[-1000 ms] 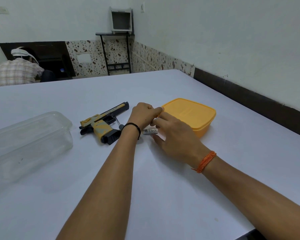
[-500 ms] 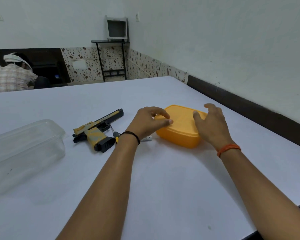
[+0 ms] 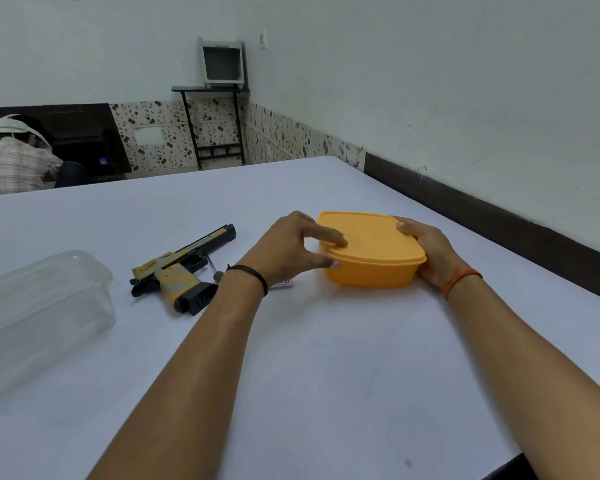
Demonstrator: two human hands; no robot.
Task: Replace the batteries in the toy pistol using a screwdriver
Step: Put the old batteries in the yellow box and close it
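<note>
Matt white counter (image 3: 291, 358), smooth and even, with barely a sheen. The orange box (image 3: 371, 271) looks like opaque plastic, a soft satin finish on lid and wall. The clear container (image 3: 42, 306) is thin see-through plastic, glossy, faintly clouded. The toy pistol (image 3: 181, 271) shows hard plastic: yellow and grey with a worn, mottled look, black matt parts at grip and muzzle. Just beside it, the screwdriver (image 3: 211, 266) shows a thin shaft, bright like metal.

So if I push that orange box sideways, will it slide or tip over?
Likely slide: the orange box is low and wide, sitting flat on the smooth white table. It looks like thin plastic, so probably light. Its lid may flex.
</note>
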